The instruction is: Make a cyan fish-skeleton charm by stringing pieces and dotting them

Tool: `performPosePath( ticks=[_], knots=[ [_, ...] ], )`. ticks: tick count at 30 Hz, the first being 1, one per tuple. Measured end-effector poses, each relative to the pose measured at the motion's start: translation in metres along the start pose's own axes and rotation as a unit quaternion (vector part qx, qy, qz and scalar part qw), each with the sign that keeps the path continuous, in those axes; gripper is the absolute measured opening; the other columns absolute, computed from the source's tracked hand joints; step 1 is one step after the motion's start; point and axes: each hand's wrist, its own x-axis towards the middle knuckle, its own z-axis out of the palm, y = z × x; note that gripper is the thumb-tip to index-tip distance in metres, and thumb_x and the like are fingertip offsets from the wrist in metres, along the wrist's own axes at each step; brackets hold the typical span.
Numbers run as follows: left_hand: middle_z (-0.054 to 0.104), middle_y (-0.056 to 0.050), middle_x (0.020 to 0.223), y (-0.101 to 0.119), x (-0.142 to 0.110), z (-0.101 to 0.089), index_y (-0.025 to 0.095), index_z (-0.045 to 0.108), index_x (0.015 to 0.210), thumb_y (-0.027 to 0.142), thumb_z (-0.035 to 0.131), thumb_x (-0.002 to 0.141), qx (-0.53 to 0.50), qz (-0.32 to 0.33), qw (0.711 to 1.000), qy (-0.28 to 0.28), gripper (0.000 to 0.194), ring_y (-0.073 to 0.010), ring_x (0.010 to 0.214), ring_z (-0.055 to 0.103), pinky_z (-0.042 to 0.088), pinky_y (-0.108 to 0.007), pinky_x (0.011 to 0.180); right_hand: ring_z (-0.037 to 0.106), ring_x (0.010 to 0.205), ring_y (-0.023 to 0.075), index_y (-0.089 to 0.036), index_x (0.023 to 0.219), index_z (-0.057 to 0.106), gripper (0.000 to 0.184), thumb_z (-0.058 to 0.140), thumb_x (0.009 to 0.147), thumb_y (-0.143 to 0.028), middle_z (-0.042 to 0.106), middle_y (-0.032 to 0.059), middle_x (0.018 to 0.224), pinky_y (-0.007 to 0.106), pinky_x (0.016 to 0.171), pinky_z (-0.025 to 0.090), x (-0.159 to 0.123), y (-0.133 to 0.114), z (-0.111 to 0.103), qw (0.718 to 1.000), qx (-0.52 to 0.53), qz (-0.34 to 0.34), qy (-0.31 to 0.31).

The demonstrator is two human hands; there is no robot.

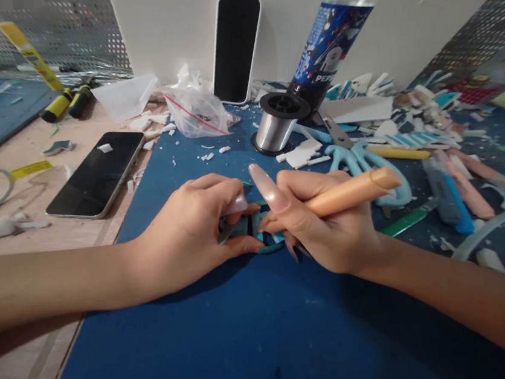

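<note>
Here, your left hand (194,235) pinches blue-and-black piece (252,226) at edges; your right hand (330,229), fingers curled, grips smooth orange cylindrical tool (353,193) over scuffed blue mat (233,338).

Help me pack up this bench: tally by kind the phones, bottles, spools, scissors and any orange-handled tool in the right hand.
Phones: 2
Bottle: 1
Spool: 1
Scissors: 1 pair
Orange-handled tool in the right hand: 1
Total: 6
</note>
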Motion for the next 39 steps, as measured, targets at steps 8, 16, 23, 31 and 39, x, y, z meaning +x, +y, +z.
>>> performPosePath(
  ticks=[8, 16, 23, 31, 39],
  knots=[
    [0.047, 0.003, 0.066, -0.0014, -0.0002, 0.0, 0.017, 0.051, 0.076, 0.034, 0.071, 0.072, -0.012, 0.017, 1.0, 0.011, 0.026, -0.0125, 0.065, 0.048, 0.039, -0.022, 0.054, 0.034, 0.037, 0.0036, -0.018, 0.049, 0.036, 0.044, 0.048, 0.09, -0.027, 0.037, -0.0054, 0.044, 0.02, 0.036, 0.031, -0.002, -0.0042, -0.001, 0.999, -0.019, 0.035, 0.025],
    [0.054, 0.001, 0.072, -0.0007, -0.0011, 0.0005, 0.015, 0.055, 0.083, 0.034, 0.067, 0.076, 0.001, 0.013, 1.0, 0.009, 0.024, -0.0118, 0.067, 0.051, 0.041, -0.021, 0.056, 0.03, 0.036, 0.004, -0.019, 0.048, 0.03, 0.045, 0.048, 0.088, -0.023, 0.035, -0.0056, 0.042, 0.021, 0.035, 0.029, -0.0009, -0.0038, -0.0021, 0.999, -0.052, 0.007, 0.006],
    [0.058, -0.001, 0.077, -0.0004, -0.0018, 0.0003, 0.015, 0.056, 0.086, 0.034, 0.064, 0.078, 0.004, 0.015, 1.0, 0.012, 0.022, -0.0129, 0.069, 0.054, 0.043, -0.023, 0.059, 0.032, 0.038, 0.0047, -0.019, 0.049, 0.036, 0.041, 0.048, 0.088, -0.021, 0.036, -0.0055, 0.043, 0.021, 0.035, 0.029, -0.0006, -0.005, -0.005, 0.998, -0.052, -0.016, -0.005],
    [0.062, -0.003, 0.084, -0.0015, -0.0027, 0.0001, 0.015, 0.057, 0.086, 0.035, 0.061, 0.079, 0.035, 0.028, 0.999, 0.009, 0.022, -0.0153, 0.075, 0.057, 0.043, -0.024, 0.059, 0.037, 0.04, 0.0039, -0.019, 0.053, 0.039, 0.035, 0.047, 0.087, -0.017, 0.039, -0.0068, 0.045, 0.019, 0.038, 0.031, -0.0012, -0.0031, -0.0018, 0.999, -0.003, -0.019, -0.029],
    [0.061, -0.004, 0.084, -0.0008, -0.0031, -0.0001, 0.015, 0.056, 0.083, 0.035, 0.063, 0.078, 0.048, 0.041, 0.998, 0.008, 0.022, -0.0153, 0.071, 0.056, 0.043, -0.025, 0.058, 0.038, 0.039, 0.0036, -0.018, 0.051, 0.041, 0.037, 0.05, 0.086, -0.019, 0.04, -0.0062, 0.044, 0.019, 0.036, 0.03, -0.003, -0.0049, -0.0037, 1.0, -0.011, 0.0, -0.02]
  ],
)
